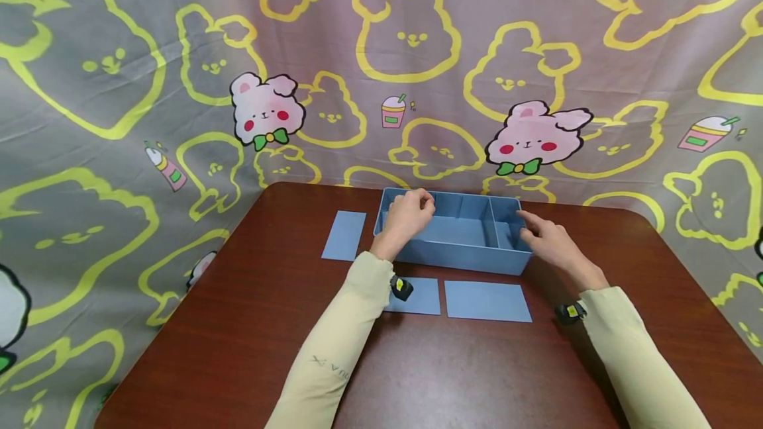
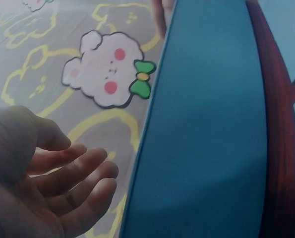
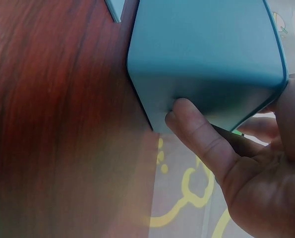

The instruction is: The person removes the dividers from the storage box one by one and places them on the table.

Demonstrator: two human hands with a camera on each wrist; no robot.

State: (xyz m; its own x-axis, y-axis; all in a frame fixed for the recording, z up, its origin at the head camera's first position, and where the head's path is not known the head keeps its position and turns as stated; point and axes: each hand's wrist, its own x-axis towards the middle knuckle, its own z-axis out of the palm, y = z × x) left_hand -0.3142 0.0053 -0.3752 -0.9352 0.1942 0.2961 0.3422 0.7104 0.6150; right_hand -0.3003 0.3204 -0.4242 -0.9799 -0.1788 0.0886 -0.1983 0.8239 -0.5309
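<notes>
A long light-blue box (image 1: pixel 459 255) with inner dividers stands toward the back of the table. My left hand (image 1: pixel 410 212) hovers over its left part with loosely bent fingers and nothing between them; the left wrist view shows that hand (image 2: pixel 63 178) beside the upper edge of the box's front wall (image 2: pixel 202 119). At the box's right end is my right hand (image 1: pixel 551 241), with fingers reaching to the rim. One extended finger (image 3: pixel 199 131) touches the outside of the end wall (image 3: pixel 197 91) in the right wrist view.
Three flat blue panels lie on the brown table (image 1: pixel 250 323): a left panel (image 1: pixel 344 236), a front panel (image 1: pixel 423 296) partly under my left forearm, and another front panel (image 1: pixel 487 301). A patterned curtain (image 1: pixel 334 118) hangs right behind the table.
</notes>
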